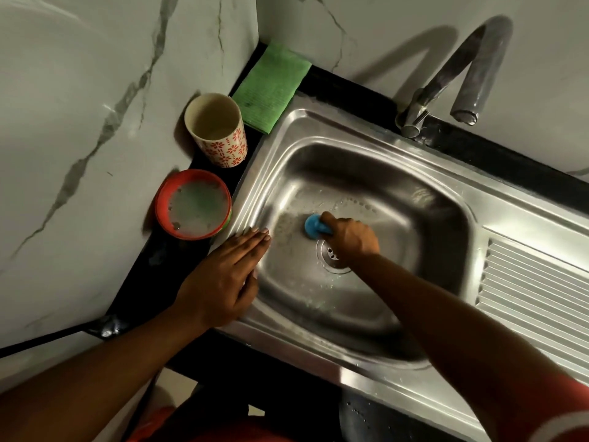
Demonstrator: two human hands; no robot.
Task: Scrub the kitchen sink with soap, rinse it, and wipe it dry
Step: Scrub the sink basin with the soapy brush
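A blue scrubber [314, 226] is gripped by the right hand [352, 239] and pressed on the bottom of the sink [366, 148], just beside the drain [331, 255]. The left hand [223, 275] is laid flat on the sink's left rim, fingers straight and pressed together. On the bench's left edge a red soap bowl [193, 204] and a cup [216, 129] are placed. A green cloth [271, 90] lies at the back corner.

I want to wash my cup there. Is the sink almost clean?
Not yet. Soap's on: suds dot the sink. The right hand presses a blue scrubber by the drain; the left hand rests on the rim. Still left: rinsing, no water runs from the tap, and wiping, the green cloth lies untouched.
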